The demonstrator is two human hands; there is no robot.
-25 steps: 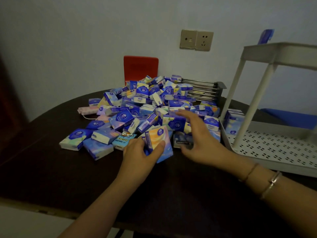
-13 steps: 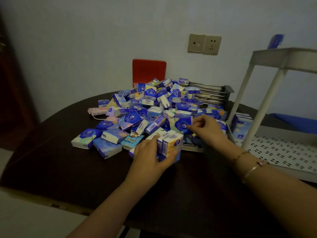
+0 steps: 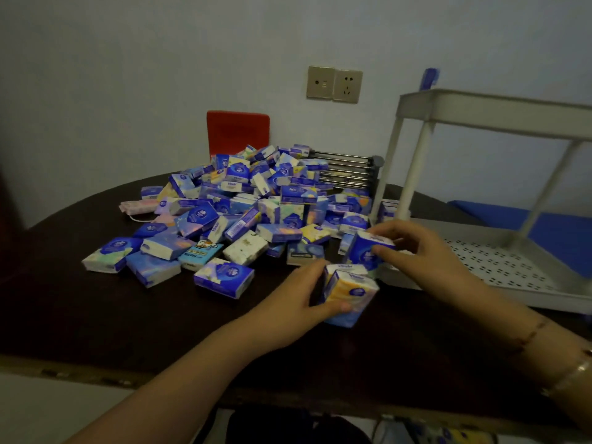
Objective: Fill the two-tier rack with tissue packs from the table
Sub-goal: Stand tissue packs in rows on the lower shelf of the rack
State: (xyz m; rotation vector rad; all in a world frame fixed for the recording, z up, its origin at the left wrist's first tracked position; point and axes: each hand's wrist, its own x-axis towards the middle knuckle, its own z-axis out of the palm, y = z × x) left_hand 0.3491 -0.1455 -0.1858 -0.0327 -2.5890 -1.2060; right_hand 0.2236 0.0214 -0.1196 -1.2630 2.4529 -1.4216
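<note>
Dark, rounded tabletop (image 3: 96,309) set against a pale wall carrying a double wall socket (image 3: 334,83); a red chair back (image 3: 237,133) rises behind the far edge.

Head view. A heap of tissue packs (image 3: 250,206), mostly blue and white, covers the far middle of the table, with loose packs spread along its near edge. The left hand (image 3: 298,302) grips a small stack of packs (image 3: 347,291) standing on edge, thumb curled across the orange-and-white front face and fingers wrapped behind; the stack sits on the table just ahead of the thumb. Just beyond and to the right of that stack, the right hand (image 3: 413,251) pinches a single blue tissue pack (image 3: 368,251) between thumb and curled fingertips, holding it clear of the heap and close to the left hand's stack. A bracelet (image 3: 573,376) circles the right wrist. Beyond the right fingertips stands the white two-tier rack (image 3: 499,107); its perforated lower tray (image 3: 499,267) lies directly to the right of the fingers, with a few packs visible at its far left corner behind the posts. The upper tier's contents cannot be seen from below, apart from one blue object (image 3: 429,77) projecting above its rim. A metal wire rack (image 3: 349,171) lies behind the heap.
</note>
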